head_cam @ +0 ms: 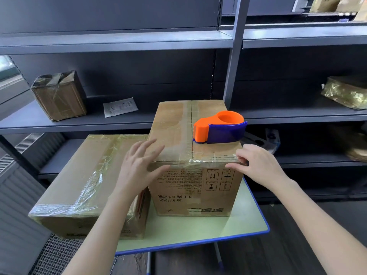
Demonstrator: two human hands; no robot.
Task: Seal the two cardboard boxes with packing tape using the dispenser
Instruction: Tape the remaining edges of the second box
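At the middle of the view: the tall cardboard box (190, 147), upright on the counter (248, 217). Closed on top, flaps meeting in a seam from 12 to 6 o'clock, with clear packing tape along that seam and across the near top edge. Contents hidden.

Carries the tape dispenser (220, 128) on its lid, toward 1 o'clock of the lid's centre: orange body, blue guard, nose pointing to 9 o'clock and reaching the seam. Impossible to tell whether a roll sits inside.

At 8 o'clock from the tall box and hard against its left side: the flat cardboard box (83, 175), lower and wider. Also closed, crinkled clear tape across its top and near edge, contents hidden. Juts past the counter's left edge.

Left hand (137, 169) at the tall box's near left top corner, fingers straight and spread, holding nothing. Blurred, so contact with the cardboard unclear. Right hand (260, 165) at the near right top corner, fingers bent with tips on the taped edge, thumb along the front face. Cannot tell whether it pinches the tape or only presses it.

Beyond, at 12 o'clock, grey metal shelving (99, 124). At 10 o'clock on it, a small taped box (59, 96), closed. Beside that, toward 11 o'clock, a flat paper packet (120, 107). At 2 o'clock, a bundle in gold-tinted wrap (345, 92).
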